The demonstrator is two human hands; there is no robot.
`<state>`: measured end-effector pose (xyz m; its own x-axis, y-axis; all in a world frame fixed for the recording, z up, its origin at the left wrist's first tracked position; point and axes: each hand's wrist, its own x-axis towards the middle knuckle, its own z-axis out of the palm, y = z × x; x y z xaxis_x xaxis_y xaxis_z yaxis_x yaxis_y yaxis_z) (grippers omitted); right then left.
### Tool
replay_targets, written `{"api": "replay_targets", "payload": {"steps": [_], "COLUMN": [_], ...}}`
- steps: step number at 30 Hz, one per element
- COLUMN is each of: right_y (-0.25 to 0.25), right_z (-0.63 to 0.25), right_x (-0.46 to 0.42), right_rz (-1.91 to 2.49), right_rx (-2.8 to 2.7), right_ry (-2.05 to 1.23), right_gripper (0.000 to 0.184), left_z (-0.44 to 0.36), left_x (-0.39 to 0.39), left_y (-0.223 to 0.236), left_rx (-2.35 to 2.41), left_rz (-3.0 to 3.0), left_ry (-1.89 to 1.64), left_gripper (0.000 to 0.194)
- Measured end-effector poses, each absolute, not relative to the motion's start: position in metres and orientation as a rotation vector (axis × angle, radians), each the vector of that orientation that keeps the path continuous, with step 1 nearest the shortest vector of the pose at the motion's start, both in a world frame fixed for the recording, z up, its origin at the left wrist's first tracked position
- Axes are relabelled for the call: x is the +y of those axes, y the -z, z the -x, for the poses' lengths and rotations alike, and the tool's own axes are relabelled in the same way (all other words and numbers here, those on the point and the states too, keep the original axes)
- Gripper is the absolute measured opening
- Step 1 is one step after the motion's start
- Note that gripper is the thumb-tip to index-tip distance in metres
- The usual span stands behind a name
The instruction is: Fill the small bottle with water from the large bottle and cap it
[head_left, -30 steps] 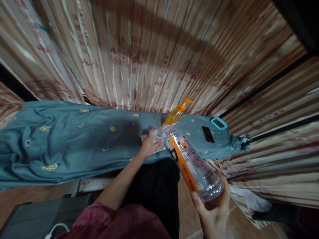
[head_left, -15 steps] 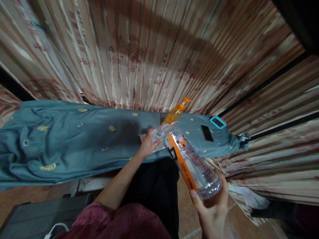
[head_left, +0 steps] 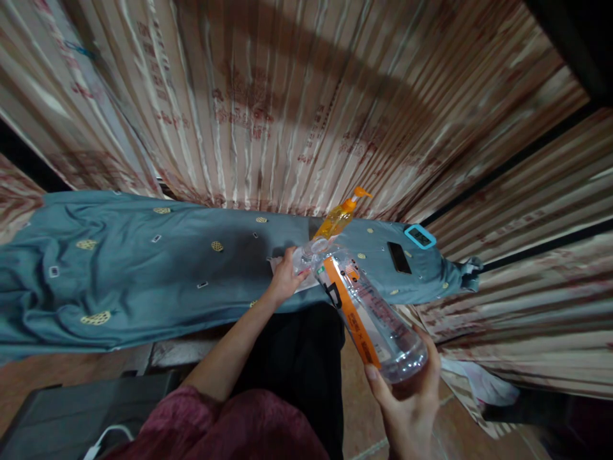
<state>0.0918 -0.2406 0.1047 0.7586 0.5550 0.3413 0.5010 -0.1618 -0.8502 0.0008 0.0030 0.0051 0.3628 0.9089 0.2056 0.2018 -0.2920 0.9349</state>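
My right hand (head_left: 407, 399) grips the base of a large clear plastic bottle (head_left: 366, 310) with an orange label, tilted so its neck points away from me toward the table. My left hand (head_left: 285, 278) is closed at the bottle's neck, over a white cloth or paper (head_left: 276, 263) lying on the blue patterned cloth (head_left: 143, 268) that covers the table. I cannot tell whether the fingers pinch the bottle's cap or the white piece. An orange pump bottle (head_left: 339, 217) stands just behind the clear bottle's mouth.
A black phone (head_left: 398, 258) and a small device with a light blue frame (head_left: 420, 236) lie on the cloth at the right end. Striped curtains hang behind the table. A dark box (head_left: 62, 421) with a white cable sits at lower left.
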Motion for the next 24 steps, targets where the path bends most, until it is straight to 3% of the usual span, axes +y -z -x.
{"api": "replay_targets", "payload": {"steps": [24], "right_y": [-0.1028], "right_z": [-0.0943], "right_x": [-0.2428], "right_rz": [1.765], "right_rx": [-0.855], "right_ry": [-0.053], "right_gripper": [0.094], "left_z": [-0.0016], "left_x": [0.0033], "left_y": [-0.0025], "left_rx": [0.976], "left_rz": [-1.711], "left_ry": [-0.991], "left_gripper": [0.058]}}
